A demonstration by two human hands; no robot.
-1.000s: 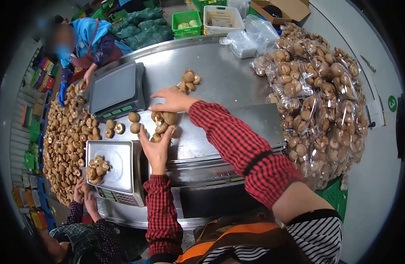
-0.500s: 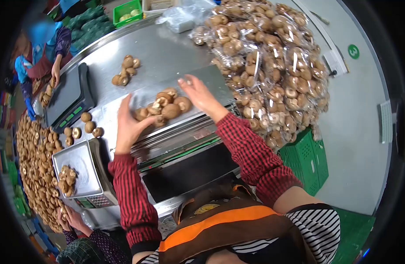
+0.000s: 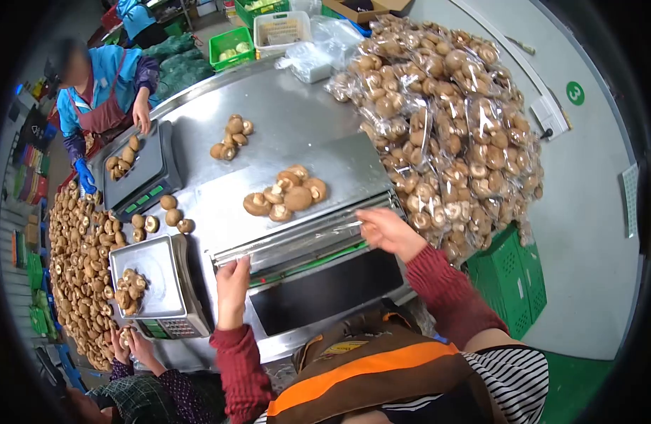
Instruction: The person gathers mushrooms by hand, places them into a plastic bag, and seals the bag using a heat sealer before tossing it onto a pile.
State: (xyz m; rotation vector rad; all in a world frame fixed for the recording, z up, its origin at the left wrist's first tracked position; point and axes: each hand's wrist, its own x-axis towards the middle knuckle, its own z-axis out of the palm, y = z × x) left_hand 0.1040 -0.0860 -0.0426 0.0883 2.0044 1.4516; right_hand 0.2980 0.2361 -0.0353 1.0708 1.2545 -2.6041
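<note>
At the near edge of the steel wrapping machine (image 3: 332,166), a strip of clear plastic film (image 3: 308,242) stretches between my hands. My left hand (image 3: 233,290) pinches its left end. My right hand (image 3: 390,232) pinches the right end, with the thumb and fingers together. Just beyond the film, a small pile of brown mushrooms (image 3: 297,199) lies loose on the machine's flat top, touched by neither hand. Below the film run a green strip (image 3: 318,263) and a dark panel (image 3: 332,293).
Bagged mushrooms (image 3: 445,127) are heaped on the right. Another mushroom cluster (image 3: 231,138) lies farther back. Two scales, one dark (image 3: 143,166) and one silver (image 3: 145,265), stand left beside loose mushrooms (image 3: 81,275). One co-worker (image 3: 103,92) stands behind the dark scale; another's hands (image 3: 131,346) are lower left.
My hands have left the sides of the mushroom pile and come back toward me, closing on the film at the machine's near edge. The pile stays on the machine top. The camera view has shifted.
</note>
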